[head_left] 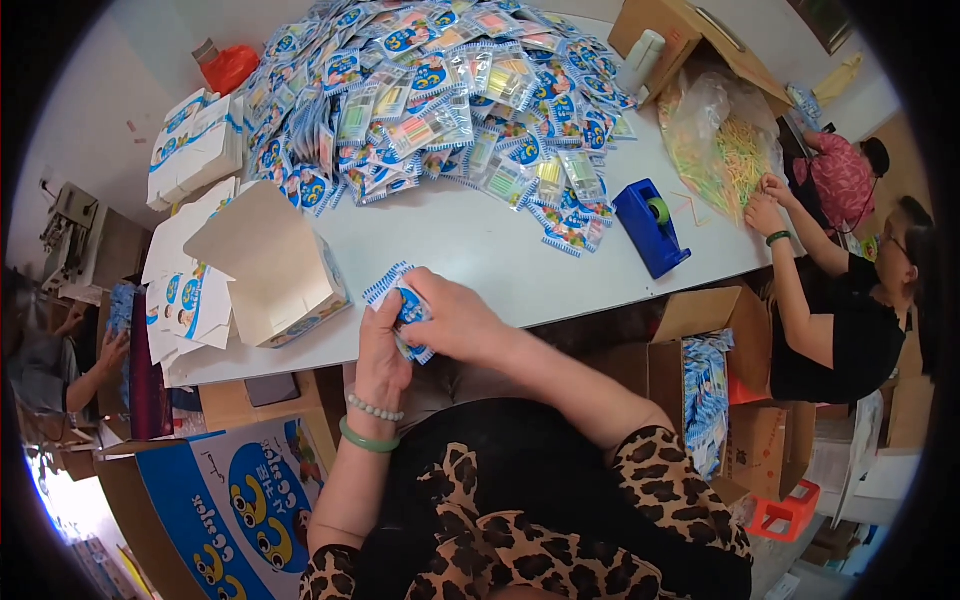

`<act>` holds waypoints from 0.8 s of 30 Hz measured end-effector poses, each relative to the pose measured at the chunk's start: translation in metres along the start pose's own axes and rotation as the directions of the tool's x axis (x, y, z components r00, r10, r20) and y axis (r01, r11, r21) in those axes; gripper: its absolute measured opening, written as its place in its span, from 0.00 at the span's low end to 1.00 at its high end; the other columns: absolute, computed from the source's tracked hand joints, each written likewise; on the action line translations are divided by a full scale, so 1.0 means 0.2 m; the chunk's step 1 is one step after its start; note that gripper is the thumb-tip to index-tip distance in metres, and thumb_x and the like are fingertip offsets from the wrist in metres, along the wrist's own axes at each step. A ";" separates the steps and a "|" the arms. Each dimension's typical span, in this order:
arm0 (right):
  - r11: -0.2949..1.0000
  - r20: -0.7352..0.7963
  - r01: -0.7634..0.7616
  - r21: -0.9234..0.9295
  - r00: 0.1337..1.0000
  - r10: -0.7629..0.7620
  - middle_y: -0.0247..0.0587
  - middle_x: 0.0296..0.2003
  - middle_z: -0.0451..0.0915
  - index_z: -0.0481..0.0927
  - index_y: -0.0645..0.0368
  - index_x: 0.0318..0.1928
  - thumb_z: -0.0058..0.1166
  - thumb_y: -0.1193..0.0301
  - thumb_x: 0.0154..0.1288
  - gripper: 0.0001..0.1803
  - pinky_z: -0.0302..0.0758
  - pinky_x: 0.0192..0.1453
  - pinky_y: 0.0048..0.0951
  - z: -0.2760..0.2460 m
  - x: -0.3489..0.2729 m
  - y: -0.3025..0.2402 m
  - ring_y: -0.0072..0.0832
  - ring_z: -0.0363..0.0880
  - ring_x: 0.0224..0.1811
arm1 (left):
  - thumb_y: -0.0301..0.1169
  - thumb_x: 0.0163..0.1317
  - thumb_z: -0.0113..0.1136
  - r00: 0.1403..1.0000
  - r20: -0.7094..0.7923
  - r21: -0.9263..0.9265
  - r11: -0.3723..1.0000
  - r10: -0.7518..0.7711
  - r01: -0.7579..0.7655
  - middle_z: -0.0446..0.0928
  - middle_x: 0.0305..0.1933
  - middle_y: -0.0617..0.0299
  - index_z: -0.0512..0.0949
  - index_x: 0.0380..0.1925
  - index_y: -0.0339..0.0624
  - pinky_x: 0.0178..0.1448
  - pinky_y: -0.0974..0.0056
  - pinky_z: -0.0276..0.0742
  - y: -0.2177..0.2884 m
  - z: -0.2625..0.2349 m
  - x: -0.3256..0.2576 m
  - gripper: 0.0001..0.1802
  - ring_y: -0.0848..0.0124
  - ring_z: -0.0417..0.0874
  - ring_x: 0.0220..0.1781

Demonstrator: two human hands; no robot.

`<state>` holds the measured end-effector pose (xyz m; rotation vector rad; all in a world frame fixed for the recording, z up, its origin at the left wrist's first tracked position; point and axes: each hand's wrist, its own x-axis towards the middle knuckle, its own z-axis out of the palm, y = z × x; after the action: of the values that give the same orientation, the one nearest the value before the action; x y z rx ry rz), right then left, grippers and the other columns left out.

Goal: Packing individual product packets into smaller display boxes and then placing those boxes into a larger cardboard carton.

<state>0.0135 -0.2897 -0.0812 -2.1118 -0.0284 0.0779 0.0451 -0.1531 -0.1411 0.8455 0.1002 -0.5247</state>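
Together, over the table's near edge, my two hands hold small blue-and-white plastic packets [385, 281]; how many is hidden by my fingers. My left hand [377, 345] is closed around their lower left side. From the right, my right hand [455, 318] bends its fingers over the front of them. Just left of my hands stands an open white carton [270, 288] with its flap raised; its visible inner walls are bare. Beyond it a large heap of similar packets [430, 125], with coloured sticks showing through clear windows, covers the back of the table.
Flattened cartons [190, 305] and a carton stack [195, 155] lie left. A blue tape dispenser [650, 232] stands right, near a bag of coloured sticks [715, 140] handled by another person. Below the table's right side, an open box [706, 400] holds packets; a printed blue box [235, 505] stands lower left.
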 end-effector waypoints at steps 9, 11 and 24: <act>0.681 -0.792 -0.678 -0.277 0.563 0.238 0.57 0.51 0.72 0.70 0.62 0.56 0.55 0.56 0.61 0.28 0.64 0.62 0.50 -0.85 0.29 0.72 0.48 0.68 0.60 | 0.33 0.65 0.58 0.992 0.013 -0.174 0.977 -0.126 0.127 0.81 0.40 0.59 0.74 0.46 0.38 0.45 0.59 0.85 -0.01 0.00 0.04 0.13 0.66 0.85 0.38; 0.647 -0.736 -0.679 -0.346 0.625 0.262 0.57 0.57 0.68 0.67 0.60 0.60 0.52 0.54 0.62 0.31 0.58 0.64 0.52 -0.65 0.27 0.68 0.51 0.62 0.63 | 0.32 0.65 0.58 0.992 0.007 -0.179 0.976 -0.126 0.125 0.81 0.40 0.58 0.74 0.46 0.38 0.45 0.59 0.85 0.00 -0.02 0.03 0.13 0.66 0.85 0.38; 0.868 -0.345 0.077 -0.491 0.897 -0.274 0.47 0.48 0.75 0.72 0.57 0.54 0.60 0.68 0.54 0.26 0.63 0.64 0.41 -0.14 0.21 0.36 0.42 0.71 0.55 | 0.30 0.65 0.56 0.993 -0.114 -0.142 0.990 -0.041 0.024 0.81 0.45 0.56 0.73 0.50 0.35 0.47 0.60 0.84 0.10 -0.10 -0.03 0.15 0.66 0.85 0.41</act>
<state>0.0572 -0.3492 -0.1300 -2.5576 0.0053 -0.5358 0.0516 -0.1256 -0.1385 0.7378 0.2553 -0.4930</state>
